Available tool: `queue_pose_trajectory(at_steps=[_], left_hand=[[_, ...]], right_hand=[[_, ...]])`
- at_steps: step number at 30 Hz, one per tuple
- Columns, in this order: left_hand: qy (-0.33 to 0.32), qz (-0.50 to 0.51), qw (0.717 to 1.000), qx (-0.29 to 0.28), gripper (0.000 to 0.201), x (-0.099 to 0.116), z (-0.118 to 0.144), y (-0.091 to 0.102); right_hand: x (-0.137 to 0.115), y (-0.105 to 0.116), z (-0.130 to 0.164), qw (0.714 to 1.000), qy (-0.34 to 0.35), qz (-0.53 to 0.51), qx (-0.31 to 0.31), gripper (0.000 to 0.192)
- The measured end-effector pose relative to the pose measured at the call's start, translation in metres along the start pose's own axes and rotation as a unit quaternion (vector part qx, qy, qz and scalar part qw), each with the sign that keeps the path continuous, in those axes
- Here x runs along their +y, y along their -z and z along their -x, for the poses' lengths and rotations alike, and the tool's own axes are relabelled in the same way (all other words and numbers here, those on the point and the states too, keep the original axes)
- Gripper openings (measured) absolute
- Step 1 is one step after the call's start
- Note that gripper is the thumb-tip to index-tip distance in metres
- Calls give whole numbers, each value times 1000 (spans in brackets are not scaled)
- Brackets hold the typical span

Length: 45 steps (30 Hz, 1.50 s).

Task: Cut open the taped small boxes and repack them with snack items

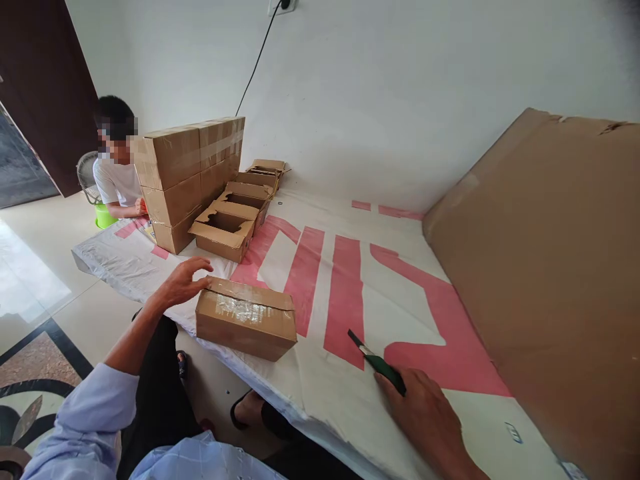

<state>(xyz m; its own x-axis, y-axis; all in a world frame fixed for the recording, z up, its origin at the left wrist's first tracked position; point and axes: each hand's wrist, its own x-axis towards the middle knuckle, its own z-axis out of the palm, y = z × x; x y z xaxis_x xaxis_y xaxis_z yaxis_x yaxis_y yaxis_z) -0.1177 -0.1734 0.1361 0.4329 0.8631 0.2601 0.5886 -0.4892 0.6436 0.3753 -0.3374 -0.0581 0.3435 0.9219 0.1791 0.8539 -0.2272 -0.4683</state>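
A closed cardboard box [245, 333] with clear tape over its top seam lies near the table's front edge. At its far left corner is my left hand [185, 281], fingers apart and stretched forward; the thumb side meets the box edge, or nearly does. My right hand [425, 407] is wrapped round the green handle of a utility knife [383, 368], over the table to the right of the box. The knife's dark tip points up and left, apart from the box. My right fingertips are mostly hidden under the hand.
A white and red printed sheet [345, 293] covers the table. Open cardboard boxes [220, 243] stand in a row beside a stack of taped boxes [175, 200] at the back left. A co-worker [120, 180] sits behind the stack. One large cardboard panel [540, 267] leans at right.
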Motion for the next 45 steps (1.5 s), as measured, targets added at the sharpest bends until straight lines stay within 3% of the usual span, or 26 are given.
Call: queue_pose_trajectory(at_steps=[3, 9, 12, 15, 18, 25, 32, 45], left_hand=[[54, 87, 995, 2, 28, -21, 18, 0], [55, 246, 968, 14, 34, -34, 27, -22], [67, 274, 959, 23, 30, -34, 26, -26], [81, 305, 949, 23, 28, -32, 26, -27], [98, 340, 935, 4, 32, -32, 27, -31], [110, 345, 932, 22, 27, -31, 28, -38], [105, 360, 927, 0, 30, -20, 35, -36], [79, 361, 929, -36, 42, -12, 41, -34]], right_hand=[[5, -3, -2, 1000, -5, -1, 12, 40], [-4, 5, -8, 992, -98, -70, 23, 52], [-26, 15, -11, 964, -155, -218, 9, 51], [-61, 29, -14, 916, -174, -358, -52, 58], [-105, 48, -18, 896, -127, -410, -114, 65], [-180, 89, -28, 907, 29, -364, -210, 62], [-216, 96, -35, 904, 121, -316, -261, 55], [-271, 100, -50, 898, 256, -255, -252, 40]])
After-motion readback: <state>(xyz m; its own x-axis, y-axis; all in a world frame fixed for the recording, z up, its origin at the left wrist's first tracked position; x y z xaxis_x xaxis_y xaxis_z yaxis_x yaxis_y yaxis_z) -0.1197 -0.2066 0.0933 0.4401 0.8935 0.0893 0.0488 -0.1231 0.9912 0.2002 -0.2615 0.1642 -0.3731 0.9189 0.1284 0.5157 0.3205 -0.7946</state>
